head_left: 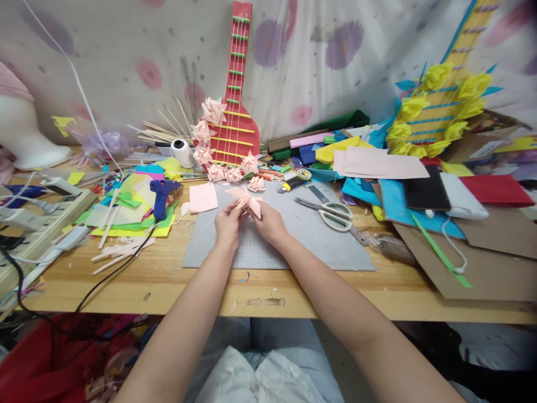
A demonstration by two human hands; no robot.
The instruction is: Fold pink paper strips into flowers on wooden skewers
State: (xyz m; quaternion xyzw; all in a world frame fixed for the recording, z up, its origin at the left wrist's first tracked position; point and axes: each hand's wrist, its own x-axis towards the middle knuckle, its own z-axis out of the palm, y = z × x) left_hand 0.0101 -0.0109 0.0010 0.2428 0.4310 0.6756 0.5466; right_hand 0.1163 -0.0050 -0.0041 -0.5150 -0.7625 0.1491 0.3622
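Both hands meet over a grey cutting mat point(293, 235) on the wooden table. My left hand point(227, 224) and my right hand point(269, 223) each pinch a piece of folded pink paper point(246, 200) with pointed petals, held just above the mat. A flat pink paper square point(203, 197) lies on the mat's far left corner. A finished pink paper flower point(257, 183) sits just beyond the hands.
A red cardboard guitar point(235, 101) edged with pink flowers leans against the back wall. A blue glue gun point(161, 196) lies left on coloured paper. Scissors point(335, 215) lie right of the mat. A yellow-flowered blue guitar point(440, 106), paper sheets and cardboard point(490, 263) crowd the right.
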